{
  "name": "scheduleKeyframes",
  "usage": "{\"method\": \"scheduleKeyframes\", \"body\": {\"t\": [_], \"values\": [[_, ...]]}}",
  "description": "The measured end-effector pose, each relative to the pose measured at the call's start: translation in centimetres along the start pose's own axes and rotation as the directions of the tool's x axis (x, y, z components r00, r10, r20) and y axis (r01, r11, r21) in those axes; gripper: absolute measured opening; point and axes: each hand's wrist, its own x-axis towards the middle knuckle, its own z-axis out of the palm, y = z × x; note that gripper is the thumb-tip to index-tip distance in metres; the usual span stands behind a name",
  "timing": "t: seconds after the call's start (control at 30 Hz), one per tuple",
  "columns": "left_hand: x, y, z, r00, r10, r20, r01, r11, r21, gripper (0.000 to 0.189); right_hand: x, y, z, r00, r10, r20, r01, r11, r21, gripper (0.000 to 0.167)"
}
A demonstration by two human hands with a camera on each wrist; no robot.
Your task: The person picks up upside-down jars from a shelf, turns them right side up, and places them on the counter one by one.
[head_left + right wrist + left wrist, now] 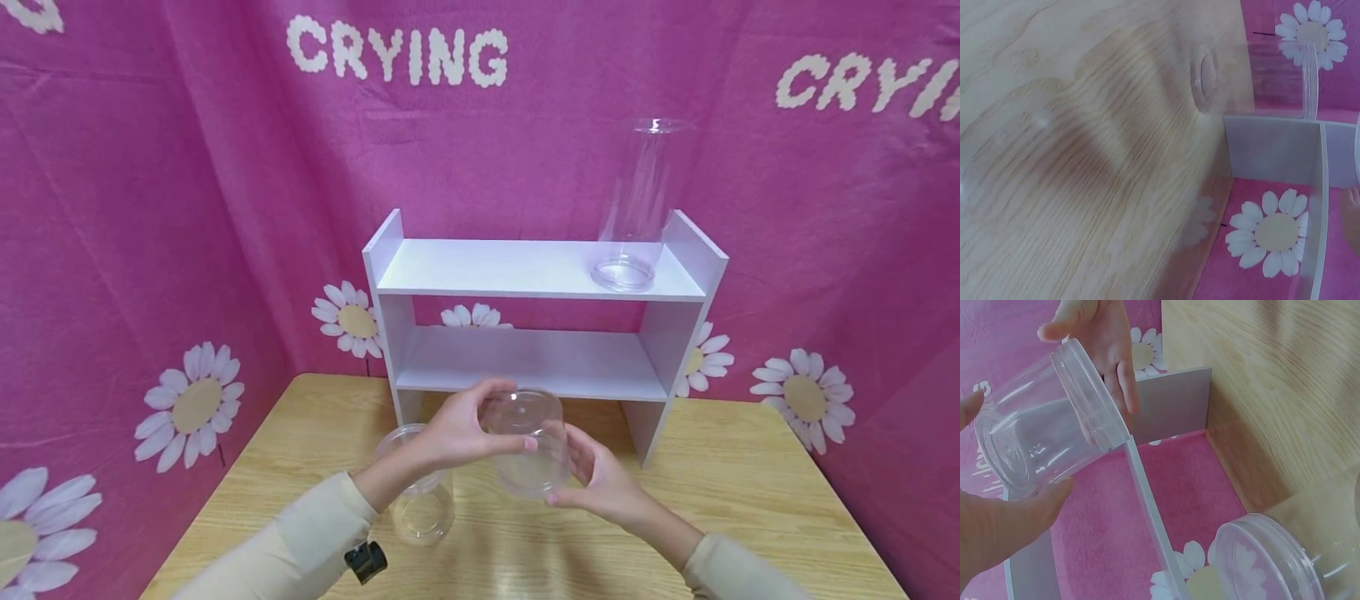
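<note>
My left hand (472, 425) grips a clear plastic jar (528, 454) by its base end, the thumb along one side and fingers on the other. The jar is tilted, base up, its wide ribbed lid end (1091, 394) toward my right hand. My right hand (603, 483) is at that lid end, thumb tip near the lower edge. In the left wrist view its fingers (1124, 378) are extended behind the lid, thumb apart from it. A second clear jar (423, 517) stands on the table below my left forearm, partly hidden by it.
A white two-tier shelf (540, 267) stands at the back of the wooden table (750, 492). On its top board at the right is a tall clear container (624, 273). A pink curtain (555, 167) with daisies hangs behind and at the sides.
</note>
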Motion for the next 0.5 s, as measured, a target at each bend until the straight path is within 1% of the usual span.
{"method": "scheduleKeyframes", "body": {"t": [0.1, 0.23, 0.4, 0.5], "values": [[-0.07, -0.09, 0.01, 1.0, 0.005, 0.002, -0.004, 1.0, -0.023, 0.074, 0.15, -0.01, 0.38, 0.999, 0.033, -0.031, -0.032, 0.999, 0.023, 0.081], [-0.18, -0.23, -0.07, 1.0, 0.007, 0.016, -0.006, 0.998, -0.057, 0.073, 0.26, -0.09, 0.63, 0.996, 0.026, -0.084, -0.026, 1.0, 0.008, 0.075], [-0.24, -0.49, -0.51, 0.998, 0.003, 0.057, 0.001, 0.997, -0.077, 0.073, 0.32, -0.21, 0.64, 0.995, 0.015, -0.097, -0.017, 1.0, -0.026, 0.072], [-0.22, -0.67, -0.91, 0.997, 0.03, 0.07, -0.026, 0.998, -0.059, 0.073, 0.41, -0.31, 0.62, 0.996, 0.015, -0.088, -0.019, 0.999, -0.035, 0.07]]}}
